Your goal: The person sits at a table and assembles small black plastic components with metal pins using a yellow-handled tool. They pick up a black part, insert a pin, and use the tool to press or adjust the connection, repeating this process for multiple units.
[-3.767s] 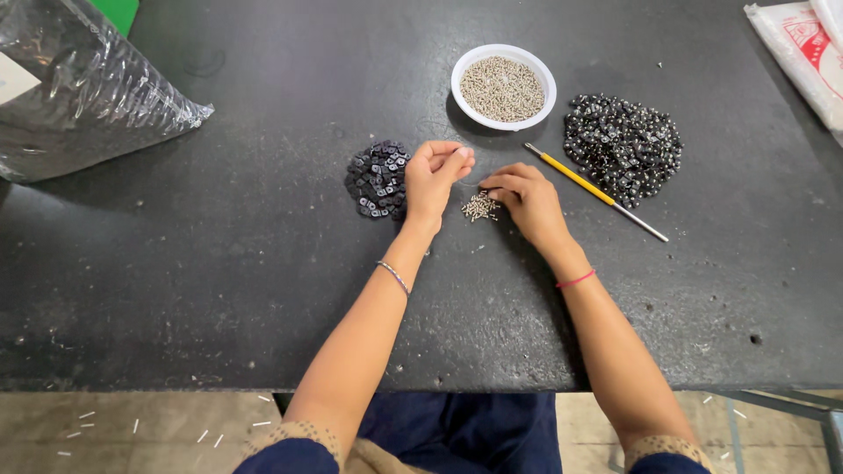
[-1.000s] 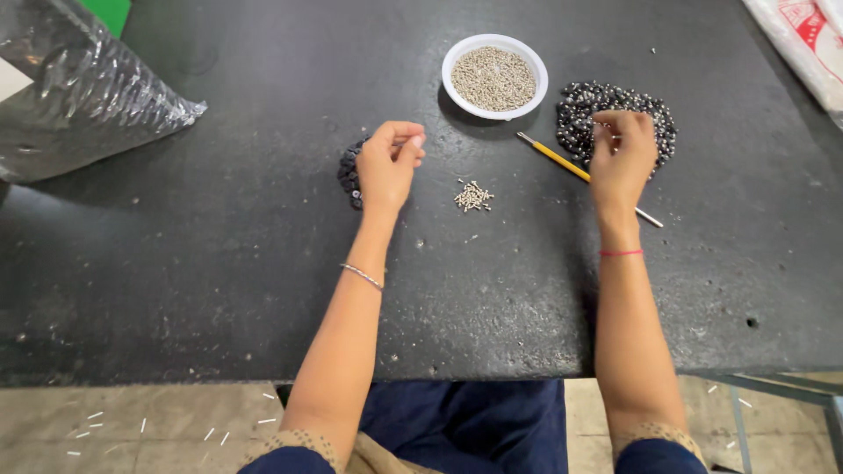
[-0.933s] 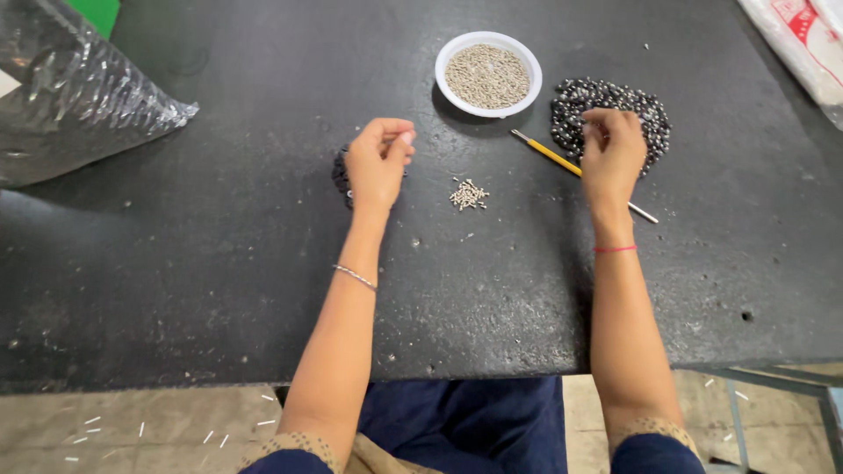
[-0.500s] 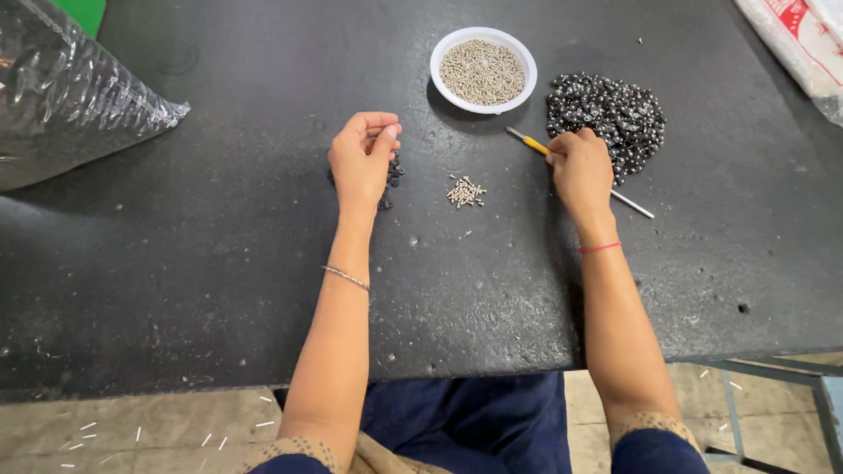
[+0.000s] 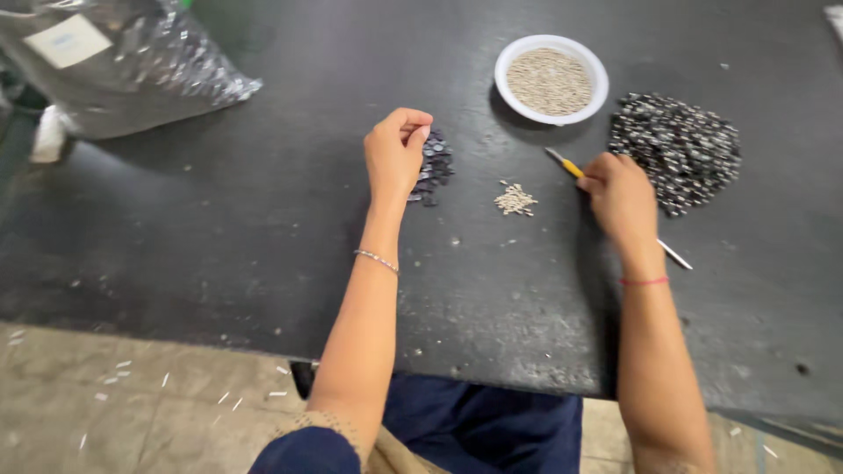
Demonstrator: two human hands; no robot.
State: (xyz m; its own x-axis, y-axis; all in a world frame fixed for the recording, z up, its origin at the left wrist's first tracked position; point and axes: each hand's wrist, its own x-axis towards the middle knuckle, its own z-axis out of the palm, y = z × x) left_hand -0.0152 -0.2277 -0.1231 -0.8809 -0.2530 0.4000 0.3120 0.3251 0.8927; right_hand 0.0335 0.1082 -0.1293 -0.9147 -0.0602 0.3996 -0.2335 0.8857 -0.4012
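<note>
Head view shows the left hand (image 5: pixel 397 156) raised just over a small pile of dark parts (image 5: pixel 432 167) on the black tabletop (image 5: pixel 219 228), its fingers pinched together, though what they hold is too small to tell. Right hand (image 5: pixel 620 197) rests on a yellow-handled tool (image 5: pixel 571 167), fingers curled, beside the large heap of dark shiny parts (image 5: pixel 676 149). Between the 2 hands lies a small cluster of pale pins (image 5: pixel 515 199), with a white bowl of pins (image 5: pixel 551 79) behind it.

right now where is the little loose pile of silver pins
On the black table, the small pin pile lies between both hands, just below the white bowl.
</note>
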